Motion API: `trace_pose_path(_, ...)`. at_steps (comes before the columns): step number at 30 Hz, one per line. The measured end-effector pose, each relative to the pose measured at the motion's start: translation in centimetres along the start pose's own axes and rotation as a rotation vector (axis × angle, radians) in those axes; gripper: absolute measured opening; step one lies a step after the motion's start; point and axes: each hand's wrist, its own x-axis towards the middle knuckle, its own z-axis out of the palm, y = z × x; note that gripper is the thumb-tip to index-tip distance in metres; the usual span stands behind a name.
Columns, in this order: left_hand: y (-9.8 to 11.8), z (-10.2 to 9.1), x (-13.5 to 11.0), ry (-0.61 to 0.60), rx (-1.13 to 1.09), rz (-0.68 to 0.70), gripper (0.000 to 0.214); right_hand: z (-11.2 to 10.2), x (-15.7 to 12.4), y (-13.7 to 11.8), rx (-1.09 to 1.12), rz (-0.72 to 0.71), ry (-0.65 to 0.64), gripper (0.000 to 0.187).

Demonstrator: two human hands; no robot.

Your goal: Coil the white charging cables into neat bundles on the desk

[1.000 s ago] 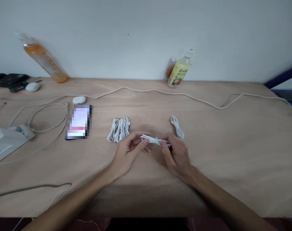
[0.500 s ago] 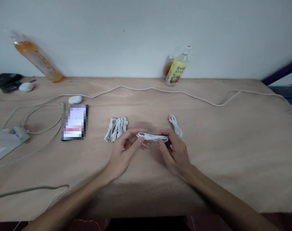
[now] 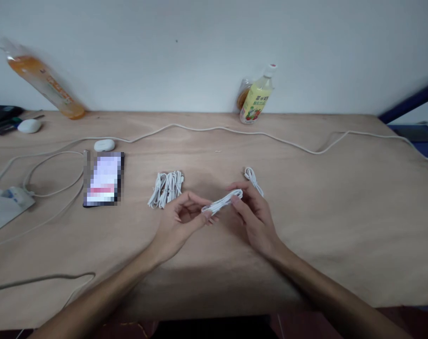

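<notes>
Between my hands is a bundled white cable (image 3: 222, 202), coiled long and narrow and tied at its middle, tilted with its right end higher. My left hand (image 3: 181, 219) pinches its left end between thumb and fingers. At the other end, the thumb and fingers of my right hand (image 3: 254, 214) close on it. Just beyond my left hand lies a row of several similar white cable bundles (image 3: 166, 188) on the wooden table (image 3: 323, 212). One more white cable bundle (image 3: 253, 180) lies behind my right hand, which partly covers it.
A phone (image 3: 104, 179) and a white earbud case (image 3: 104, 145) lie on the left. A long white cord (image 3: 242, 131) crosses the back. An orange drink bottle (image 3: 46, 84) and a yellow-labelled bottle (image 3: 259, 99) lean on the wall. Loose cords lie at left.
The held cable has turned from nearly level to slanted, its right end raised and left end lowered. Both hands still hold it. The whole view has shifted slightly.
</notes>
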Motion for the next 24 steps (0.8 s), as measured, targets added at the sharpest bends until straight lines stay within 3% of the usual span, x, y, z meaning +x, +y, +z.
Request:
trace_pose_path(3,0.0,0.0,-0.1,-0.043,0.029,-0.06,0.029,-0.1,0.6,-0.2,0.176,0.177,-0.052,0.028)
trace_pose_path(9,-0.1,0.5,-0.2,-0.111,0.048,-0.155,0.043,-0.1,1.2,-0.8,0.38,0.352,-0.101,0.04)
trace_pose_path(11,-0.1,0.6,-0.2,-0.132,0.073,-0.146,0.048,-0.1,1.4,-0.9,0.416,0.38,-0.135,0.042)
trace_pose_path(18,0.0,0.6,-0.1,-0.165,0.063,-0.179,0.022,-0.4,1.5,-0.6,0.41,0.403,-0.195,0.044)
trace_pose_path(24,0.2,0.7,0.1,-0.182,-0.012,-0.221,0.03,-0.2,1.4,-0.6,0.426,0.414,-0.228,0.046)
